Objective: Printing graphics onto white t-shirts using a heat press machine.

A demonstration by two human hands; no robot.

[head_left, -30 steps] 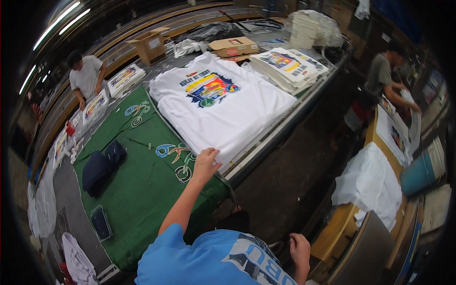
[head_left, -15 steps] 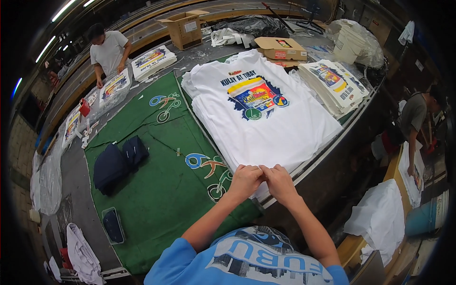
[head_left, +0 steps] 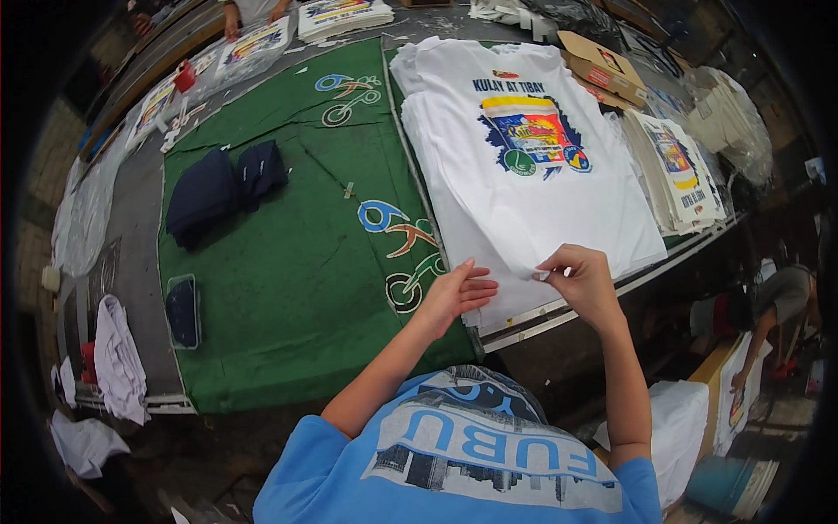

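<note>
A stack of white printed T-shirts point(head_left: 532, 183) lies flat on the table, the top one showing a colourful print. My right hand point(head_left: 578, 281) pinches the bottom hem of the top shirt near the table's front edge. My left hand point(head_left: 458, 293) rests with fingers spread on the hem's left part, beside the green cloth point(head_left: 288, 288) with cycle figures.
A dark blue folded garment point(head_left: 218, 188) and a dark phone-like slab point(head_left: 182, 310) lie on the green cloth. Another stack of printed shirts point(head_left: 676, 170) and a cardboard box point(head_left: 602, 65) sit to the right. A person point(head_left: 768, 306) works low at right. White cloths point(head_left: 118, 358) hang at left.
My right hand came up from my side to join the left at the shirt's hem. The hands, together half a second ago, now sit apart along the hem. The view tilted down.
</note>
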